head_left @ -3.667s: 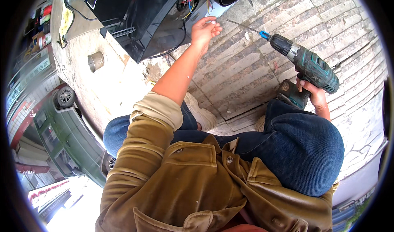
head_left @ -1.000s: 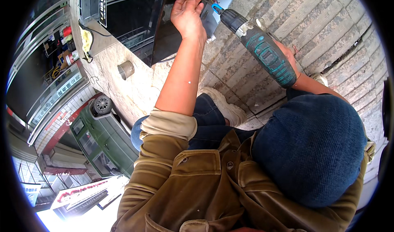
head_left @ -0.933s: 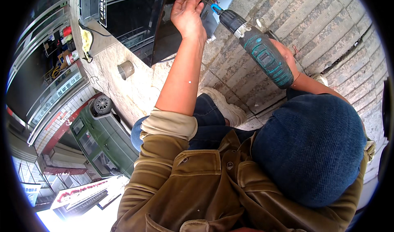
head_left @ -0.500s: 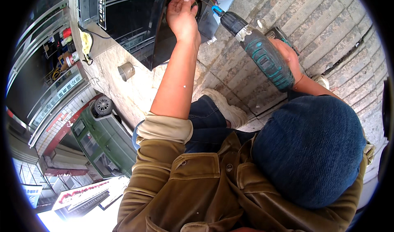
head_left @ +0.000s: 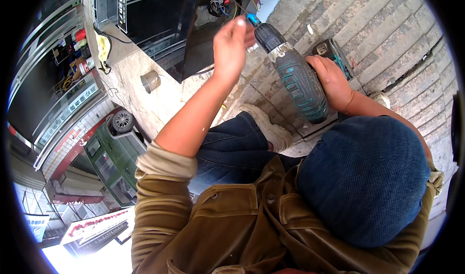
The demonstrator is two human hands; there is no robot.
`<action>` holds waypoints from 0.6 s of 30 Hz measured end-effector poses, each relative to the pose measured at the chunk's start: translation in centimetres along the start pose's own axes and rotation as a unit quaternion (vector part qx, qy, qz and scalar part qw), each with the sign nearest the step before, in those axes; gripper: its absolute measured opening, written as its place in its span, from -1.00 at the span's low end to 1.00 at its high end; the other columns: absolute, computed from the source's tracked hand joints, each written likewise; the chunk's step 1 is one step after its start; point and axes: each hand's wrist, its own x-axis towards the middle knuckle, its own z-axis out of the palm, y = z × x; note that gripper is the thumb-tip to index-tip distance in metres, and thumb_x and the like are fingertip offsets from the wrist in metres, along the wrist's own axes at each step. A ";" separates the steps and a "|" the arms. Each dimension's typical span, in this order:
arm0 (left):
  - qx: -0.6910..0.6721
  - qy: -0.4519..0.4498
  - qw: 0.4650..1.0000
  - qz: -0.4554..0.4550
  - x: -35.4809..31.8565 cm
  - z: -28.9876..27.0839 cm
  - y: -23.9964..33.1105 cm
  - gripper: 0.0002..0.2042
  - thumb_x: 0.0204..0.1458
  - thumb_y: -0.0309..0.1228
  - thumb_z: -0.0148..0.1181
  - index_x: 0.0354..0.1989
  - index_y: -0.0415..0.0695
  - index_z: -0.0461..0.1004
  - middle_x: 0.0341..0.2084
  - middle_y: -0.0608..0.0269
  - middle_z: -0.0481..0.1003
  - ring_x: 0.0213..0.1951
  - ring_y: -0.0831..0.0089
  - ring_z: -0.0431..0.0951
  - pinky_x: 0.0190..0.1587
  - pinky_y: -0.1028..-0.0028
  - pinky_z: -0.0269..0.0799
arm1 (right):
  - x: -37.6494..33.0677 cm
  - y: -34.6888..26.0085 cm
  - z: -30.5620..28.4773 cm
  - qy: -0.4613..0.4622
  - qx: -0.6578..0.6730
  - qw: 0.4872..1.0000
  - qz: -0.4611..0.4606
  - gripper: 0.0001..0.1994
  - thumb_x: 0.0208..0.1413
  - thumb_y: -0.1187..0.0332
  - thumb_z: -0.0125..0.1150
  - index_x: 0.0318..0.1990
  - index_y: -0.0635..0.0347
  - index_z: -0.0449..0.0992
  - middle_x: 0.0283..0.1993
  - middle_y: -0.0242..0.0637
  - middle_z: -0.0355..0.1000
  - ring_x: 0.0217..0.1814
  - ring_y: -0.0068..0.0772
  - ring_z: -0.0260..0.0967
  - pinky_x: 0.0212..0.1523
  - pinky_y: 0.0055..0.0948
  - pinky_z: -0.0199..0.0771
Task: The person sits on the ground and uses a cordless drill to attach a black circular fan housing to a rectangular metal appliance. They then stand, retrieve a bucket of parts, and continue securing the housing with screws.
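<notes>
My right hand (head_left: 332, 80) is wrapped round the grip of a black and teal cordless drill (head_left: 298, 78), whose battery (head_left: 334, 56) shows beyond my fingers. A blue bit holder (head_left: 252, 19) sits at the drill's front. From it a long thin bit (head_left: 237, 4) reaches into a black glossy cabinet (head_left: 193, 41), its tip close to a small round metal part. My left hand (head_left: 230, 48) is beside the drill's nose, thumb raised. Its other fingers are smeared and partly hidden, so I cannot make out whether they touch the drill. Coloured wires (head_left: 222, 5) show inside the cabinet.
A metal cup (head_left: 150, 81) stands on the pale paving left of the cabinet. My shoe (head_left: 266, 128) is below the drill, on ridged stone paving (head_left: 378, 31). A yellow and black strap-like item (head_left: 103, 48) lies at the left. A green vehicle (head_left: 114, 160) is parked farther off.
My left hand has drawn back from the bit's tip toward the drill's nose. The drill body has swung left and slightly nearer me. More of the coloured wires now shows.
</notes>
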 end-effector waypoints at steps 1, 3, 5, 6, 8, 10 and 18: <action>0.100 -0.042 0.993 0.040 -2.5 -0.6 0.5 -0.75 0.14 -0.47 -0.01 -0.07 -0.38 0.35 -0.21 -0.06 0.50 -0.22 0.30 0.55 -0.14 0.45 0.45 | 0.1 0.2 -0.2 -0.002 0.005 1.000 0.005 -0.64 -0.15 0.50 0.06 -0.10 0.20 0.29 -0.27 -0.14 0.32 -0.21 -0.05 0.31 -0.17 -0.28 0.27; 0.241 -0.124 0.915 0.297 -5.3 -2.8 2.9 -0.78 0.07 -0.52 0.06 -0.13 -0.34 0.42 -0.27 0.03 0.53 -0.26 0.24 0.57 -0.18 0.43 0.46 | -0.2 0.9 0.0 -0.008 0.017 1.000 0.025 -0.65 -0.14 0.50 0.05 -0.10 0.20 0.30 -0.26 -0.13 0.33 -0.20 -0.05 0.31 -0.16 -0.28 0.27; 0.352 -0.128 0.775 0.509 -4.3 -6.1 6.6 -0.77 0.03 -0.58 0.08 -0.12 -0.34 0.41 -0.26 -0.03 0.53 -0.22 0.20 0.56 -0.12 0.43 0.44 | -0.3 1.2 0.3 -0.011 0.017 0.999 0.025 -0.66 -0.13 0.50 0.04 -0.10 0.19 0.30 -0.26 -0.14 0.34 -0.20 -0.06 0.31 -0.16 -0.28 0.27; 0.340 -0.059 0.791 0.505 -3.4 -7.7 7.0 -0.79 0.07 -0.57 0.03 -0.12 -0.34 0.41 -0.24 -0.01 0.53 -0.22 0.21 0.56 -0.12 0.42 0.44 | -0.3 1.2 0.3 -0.012 0.018 1.000 0.022 -0.67 -0.13 0.50 0.03 -0.11 0.19 0.31 -0.26 -0.14 0.34 -0.20 -0.06 0.32 -0.16 -0.29 0.27; 0.339 0.037 0.791 0.507 -1.0 -10.0 8.5 -0.77 0.12 -0.52 0.00 -0.07 -0.33 0.40 -0.22 0.01 0.53 -0.18 0.30 0.54 -0.08 0.46 0.40 | -0.1 0.9 0.2 -0.006 0.031 0.999 0.020 -0.68 -0.12 0.50 0.02 -0.12 0.18 0.32 -0.27 -0.15 0.34 -0.20 -0.07 0.32 -0.15 -0.29 0.27; 0.412 0.047 0.767 0.490 1.3 -10.9 8.3 -0.71 0.12 -0.43 0.02 0.00 -0.26 0.38 -0.09 0.06 0.47 -0.03 0.26 0.47 0.04 0.41 0.31 | -0.1 1.0 0.1 -0.001 0.030 0.999 0.028 -0.69 -0.11 0.49 0.02 -0.12 0.18 0.32 -0.27 -0.15 0.35 -0.19 -0.08 0.33 -0.15 -0.29 0.28; 0.401 0.017 0.773 0.492 3.9 -10.5 5.7 -0.64 0.05 -0.33 0.05 -0.01 -0.25 0.38 0.04 -0.03 0.36 0.08 0.07 0.34 0.14 0.29 0.19 | 0.2 0.9 -0.6 -0.016 0.022 0.999 0.039 -0.63 -0.10 0.47 0.04 -0.04 0.18 0.33 -0.26 -0.15 0.35 -0.20 -0.08 0.32 -0.14 -0.29 0.27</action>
